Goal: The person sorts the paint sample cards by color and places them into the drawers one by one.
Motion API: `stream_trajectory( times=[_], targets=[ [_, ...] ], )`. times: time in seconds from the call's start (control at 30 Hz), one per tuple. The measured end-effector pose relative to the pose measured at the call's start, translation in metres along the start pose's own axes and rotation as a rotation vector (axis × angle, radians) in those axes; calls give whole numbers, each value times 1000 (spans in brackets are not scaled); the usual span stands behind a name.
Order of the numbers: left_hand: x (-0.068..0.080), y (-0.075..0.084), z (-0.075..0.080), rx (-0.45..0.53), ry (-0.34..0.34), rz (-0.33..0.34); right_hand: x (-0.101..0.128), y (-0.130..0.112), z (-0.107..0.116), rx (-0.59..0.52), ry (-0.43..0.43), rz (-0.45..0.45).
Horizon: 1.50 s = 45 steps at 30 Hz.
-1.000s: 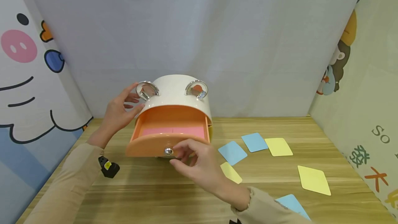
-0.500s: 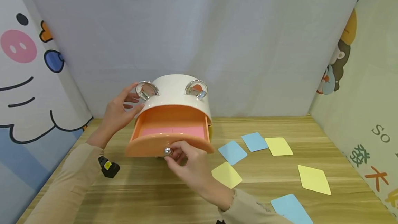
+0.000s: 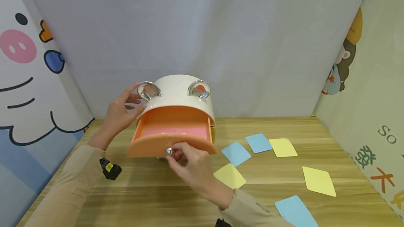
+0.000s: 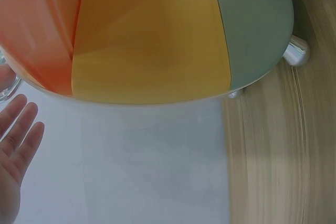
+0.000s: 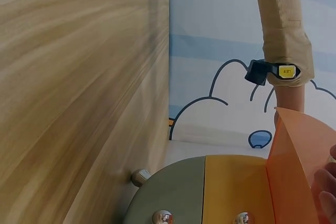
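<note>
A small white rounded drawer cabinet (image 3: 180, 92) with two silver ear-shaped rings stands on the table. Its orange top drawer (image 3: 146, 147) is pulled out, with pink sheets (image 3: 192, 133) lying inside. My right hand (image 3: 194, 169) pinches the silver knob (image 3: 169, 151) on that drawer's front between thumb and fingers. At the cabinet's left side, my left hand (image 3: 120, 113) steadies the shell beside the left ear ring (image 3: 149, 91), its fingers fairly straight. Below the orange drawer, the yellow drawer (image 4: 152, 40) and green drawer (image 4: 254, 24) are pushed in, as seen in the left wrist view.
Blue square cards (image 3: 236, 153) and yellow square cards (image 3: 319, 181) lie scattered over the wooden table (image 3: 151, 199) to the right. A pale cloth (image 3: 252, 45) hangs behind, and cartoon-printed panels (image 3: 28, 80) flank both sides.
My right hand has shifted left and its thumb and fingers have come together on the knob. More of the nearby yellow card shows now. The left hand keeps its place.
</note>
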<state>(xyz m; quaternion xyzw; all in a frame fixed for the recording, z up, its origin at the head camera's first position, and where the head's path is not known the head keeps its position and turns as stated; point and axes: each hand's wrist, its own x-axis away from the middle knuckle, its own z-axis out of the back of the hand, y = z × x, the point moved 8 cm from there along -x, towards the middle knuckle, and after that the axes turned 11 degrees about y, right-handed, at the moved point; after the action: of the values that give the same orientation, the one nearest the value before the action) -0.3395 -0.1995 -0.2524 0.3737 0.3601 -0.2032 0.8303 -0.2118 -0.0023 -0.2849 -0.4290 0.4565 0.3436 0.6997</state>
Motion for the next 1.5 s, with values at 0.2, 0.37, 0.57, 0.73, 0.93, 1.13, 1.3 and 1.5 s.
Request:
stream_trajectory(
  times=[0.2,0.37,0.57,0.73,0.93,1.13,1.3,1.5],
  targets=[
    [0,0,0,-3,-5,5,-7,8,-3,21,9,10],
    [0,-3,-1,-17,-7,-3,-10,18,-6,25,-13,-38],
    [1,-4,-1,-15,-11,-5,-15,25,-9,46,-31,-63],
    [2,-4,0,-13,-15,-7,-18,32,-13,63,-41,-61],
    [1,-4,0,-6,-11,-14,-24,41,-18,89,-41,-50],
    [0,-4,-1,-3,-13,-19,-28,51,-21,126,-42,-64],
    [0,-3,0,6,-12,-12,-31,56,-24,148,-48,-69],
    [0,-2,0,8,-13,-6,-34,61,-26,164,-46,-68]
  ],
)
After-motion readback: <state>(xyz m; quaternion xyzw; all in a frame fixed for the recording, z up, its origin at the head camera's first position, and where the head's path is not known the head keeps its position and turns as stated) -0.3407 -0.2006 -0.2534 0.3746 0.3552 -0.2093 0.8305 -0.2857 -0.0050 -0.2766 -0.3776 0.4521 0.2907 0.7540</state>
